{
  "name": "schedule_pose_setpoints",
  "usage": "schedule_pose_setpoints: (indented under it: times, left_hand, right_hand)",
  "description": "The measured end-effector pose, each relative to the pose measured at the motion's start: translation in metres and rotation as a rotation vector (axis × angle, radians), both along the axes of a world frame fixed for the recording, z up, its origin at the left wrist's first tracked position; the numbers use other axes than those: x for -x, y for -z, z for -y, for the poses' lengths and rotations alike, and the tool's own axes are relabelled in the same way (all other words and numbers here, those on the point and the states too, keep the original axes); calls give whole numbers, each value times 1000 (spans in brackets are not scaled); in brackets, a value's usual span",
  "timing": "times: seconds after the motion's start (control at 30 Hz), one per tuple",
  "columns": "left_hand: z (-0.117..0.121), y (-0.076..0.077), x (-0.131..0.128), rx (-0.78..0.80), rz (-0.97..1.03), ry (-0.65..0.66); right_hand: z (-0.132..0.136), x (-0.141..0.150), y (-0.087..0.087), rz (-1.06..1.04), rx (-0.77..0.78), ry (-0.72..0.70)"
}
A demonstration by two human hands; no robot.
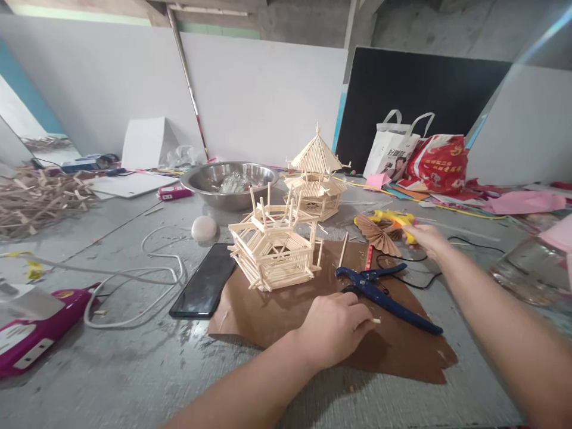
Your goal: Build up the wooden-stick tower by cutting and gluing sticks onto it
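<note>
Closed over the brown sheet [263, 322], my left hand [335, 330] grips a short pale wooden stick [376, 321] whose end pokes out past the fingers. My right hand [426, 239] is wrapped round the handle of a yellow hot glue gun [409, 229] at the sheet's far right. Beyond my left hand stands an open hexagonal stick frame [279, 262] with upright sticks on top. Blue-handled cutters [384, 298] lie between my two hands. A loose stick [344, 249] and a folded paper fan [378, 235] lie close by.
A finished-looking stick pagoda [316, 179] stands behind the frame, beside a steel basin [230, 182]. Left are a black phone [201, 286], a white cable [134, 277] and a magenta power strip [49, 328]. A glass jar [521, 271] stands right; bags [440, 164] sit behind.
</note>
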State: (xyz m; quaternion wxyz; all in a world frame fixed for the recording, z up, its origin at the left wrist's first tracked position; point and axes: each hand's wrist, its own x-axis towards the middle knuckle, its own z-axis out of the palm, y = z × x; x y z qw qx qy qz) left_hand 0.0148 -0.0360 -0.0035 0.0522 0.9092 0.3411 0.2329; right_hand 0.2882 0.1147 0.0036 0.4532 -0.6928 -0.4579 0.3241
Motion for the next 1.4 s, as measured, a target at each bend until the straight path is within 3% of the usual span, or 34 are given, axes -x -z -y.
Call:
schedule_pose_setpoints:
  times: [0.2,0.4,0.47,0.63,0.83,1.13,1.4]
  left_hand:
    - [5,-2,-2,-39,-55,51]
    - [11,-3,-3,-22,-113,99]
    - [11,-4,-3,-10,-119,99]
    - [11,-1,-3,5,-126,123]
    - [10,2,-3,44,-137,158]
    - [10,1,-2,23,-148,131]
    - [9,3,-1,10,-150,126]
  right_hand:
    - [23,21,-32,-215,-88,-239]
    - [70,79,-81,-229,-129,-777]
    - [81,103,-91,-219,-139,-830]
    - [88,146,-94,-154,-132,-815]
    - [89,172,-94,-88,-152,-823]
    - [76,186,-89,307,-233,-789]
    - [82,195,-96,438,-293,-793]
